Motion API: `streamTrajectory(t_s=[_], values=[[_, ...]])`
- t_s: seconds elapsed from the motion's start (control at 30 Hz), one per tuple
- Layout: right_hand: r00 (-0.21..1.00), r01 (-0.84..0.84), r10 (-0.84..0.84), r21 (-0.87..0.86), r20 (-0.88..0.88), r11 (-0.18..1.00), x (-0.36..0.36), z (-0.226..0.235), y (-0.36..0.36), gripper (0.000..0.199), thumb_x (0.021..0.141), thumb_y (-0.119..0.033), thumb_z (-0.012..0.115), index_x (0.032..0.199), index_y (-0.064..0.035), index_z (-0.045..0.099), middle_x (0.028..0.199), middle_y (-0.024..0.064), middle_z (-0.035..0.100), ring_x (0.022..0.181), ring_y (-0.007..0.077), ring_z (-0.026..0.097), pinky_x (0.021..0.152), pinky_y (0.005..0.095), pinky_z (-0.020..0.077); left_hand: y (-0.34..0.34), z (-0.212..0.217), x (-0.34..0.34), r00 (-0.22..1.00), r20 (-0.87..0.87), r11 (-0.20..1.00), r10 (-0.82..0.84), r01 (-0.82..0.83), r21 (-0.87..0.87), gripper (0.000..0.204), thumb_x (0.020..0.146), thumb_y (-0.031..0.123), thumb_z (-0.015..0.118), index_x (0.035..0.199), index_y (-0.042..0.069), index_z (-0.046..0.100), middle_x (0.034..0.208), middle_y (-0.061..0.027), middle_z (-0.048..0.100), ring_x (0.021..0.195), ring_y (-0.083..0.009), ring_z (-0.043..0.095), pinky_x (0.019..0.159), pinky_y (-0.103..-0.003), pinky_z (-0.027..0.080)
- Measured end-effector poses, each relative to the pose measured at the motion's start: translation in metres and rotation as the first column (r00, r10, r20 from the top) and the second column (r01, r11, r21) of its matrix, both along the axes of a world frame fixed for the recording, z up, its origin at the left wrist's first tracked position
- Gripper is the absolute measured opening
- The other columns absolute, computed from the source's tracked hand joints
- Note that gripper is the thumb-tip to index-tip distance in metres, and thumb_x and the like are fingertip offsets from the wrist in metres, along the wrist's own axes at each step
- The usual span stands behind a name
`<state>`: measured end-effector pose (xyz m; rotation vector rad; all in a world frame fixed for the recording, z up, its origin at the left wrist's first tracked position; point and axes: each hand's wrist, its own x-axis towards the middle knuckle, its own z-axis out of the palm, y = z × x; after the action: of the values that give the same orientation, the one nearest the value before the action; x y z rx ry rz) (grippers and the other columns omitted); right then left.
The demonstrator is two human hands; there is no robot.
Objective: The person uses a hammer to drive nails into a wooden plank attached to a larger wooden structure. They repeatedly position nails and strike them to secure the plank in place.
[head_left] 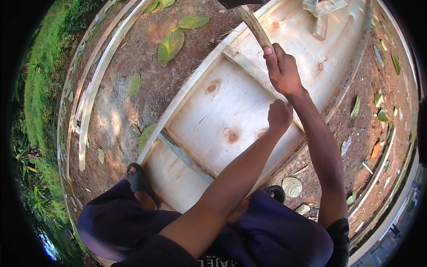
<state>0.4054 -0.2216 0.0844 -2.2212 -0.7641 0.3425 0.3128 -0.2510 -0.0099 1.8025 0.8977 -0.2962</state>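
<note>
A wooden-handled hammer [255,27] is raised in my right hand [284,73], whose fingers wrap round the lower handle. Its dark head is partly cut off by the upper edge. Below it, my left hand [280,115] is closed near the right end of a wooden cross rib [249,69]. Whatever its fingers may hold is hidden. Both hands are over a long, pale wooden boat hull [222,118], with knots showing in its boards. Nearer me, another cross rib [184,155] spans the hull.
Joined wood pieces [321,20] lie in the hull's far end. Long wooden strips [95,89] rest on the dirt at left, among fallen leaves [171,46]. My sandalled feet are at the hull's near end, the left sandal [143,184] by its side edge.
</note>
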Motion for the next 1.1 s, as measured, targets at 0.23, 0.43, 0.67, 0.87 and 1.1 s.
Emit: streamTrajectory(t_s=[0.23, 0.43, 0.67, 0.87, 1.1], values=[[0.987, -0.114, 0.151, -0.455, 0.045, 0.883, 0.023, -0.052, -0.018, 0.053, 0.106, -0.048, 0.039, 0.1, 0.002, 0.056, 0.078, 0.028, 0.066, 0.079, 0.0475, 0.066, 0.073, 0.0529, 0.0532, -0.004, 0.004, 0.009, 1.0, -0.03, 0.999, -0.001, 0.0, -0.039, 0.039, 0.092, 0.033, 0.066, 0.1, -0.005, 0.065, 0.104, -0.0298, 0.069, 0.1, -0.0434, 0.069, 0.085, -0.05, 0.055], [0.998, -0.014, 0.009, -0.069, -0.068, 0.998, -0.002, -0.005, 0.006, 0.056, 0.107, -0.049, 0.035, 0.1, 0.0035, 0.055, 0.077, 0.0289, 0.065, 0.079, 0.0491, 0.065, 0.071, 0.0536, 0.0516, 0.003, -0.035, 0.006, 0.994, 0.049, 0.995, -0.095, 0.097, -0.036, 0.039, 0.092, 0.032, 0.065, 0.104, -0.005, 0.065, 0.105, -0.0296, 0.069, 0.102, -0.0432, 0.068, 0.087, -0.05, 0.055], [0.945, -0.17, 0.271, -0.437, 0.181, 0.883, 0.02, -0.042, -0.014, 0.048, 0.105, -0.044, 0.044, 0.1, 0.002, 0.056, 0.08, 0.0283, 0.067, 0.079, 0.0456, 0.067, 0.071, 0.0528, 0.0536, 0.001, 0.005, 0.009, 0.997, -0.065, 0.995, -0.035, 0.029, -0.097, 0.039, 0.092, 0.03, 0.064, 0.107, -0.006, 0.064, 0.109, -0.0297, 0.068, 0.103, -0.0427, 0.068, 0.088, -0.049, 0.055], [0.999, -0.038, 0.03, -0.201, -0.046, 0.979, 0.009, -0.023, 0.006, 0.052, 0.106, -0.046, 0.041, 0.099, 0.0029, 0.055, 0.08, 0.0285, 0.067, 0.082, 0.0479, 0.065, 0.074, 0.0534, 0.053, 0.004, -0.032, 0.007, 0.989, 0.087, 0.992, -0.119, 0.121, -0.025, 0.039, 0.092, 0.03, 0.065, 0.108, -0.006, 0.065, 0.11, -0.0297, 0.068, 0.103, -0.0427, 0.068, 0.088, -0.05, 0.055], [0.979, -0.137, 0.184, -0.402, 0.082, 0.905, 0.014, -0.026, 0.012, 0.046, 0.105, -0.042, 0.044, 0.101, 0.0009, 0.06, 0.089, 0.0238, 0.07, 0.087, 0.0391, 0.07, 0.076, 0.0507, 0.0562, 0.004, -0.018, 0.006, 0.997, -0.008, 0.996, -0.083, 0.082, -0.028, 0.037, 0.094, 0.029, 0.062, 0.107, -0.005, 0.064, 0.109, -0.0293, 0.068, 0.103, -0.0424, 0.068, 0.088, -0.05, 0.054]])
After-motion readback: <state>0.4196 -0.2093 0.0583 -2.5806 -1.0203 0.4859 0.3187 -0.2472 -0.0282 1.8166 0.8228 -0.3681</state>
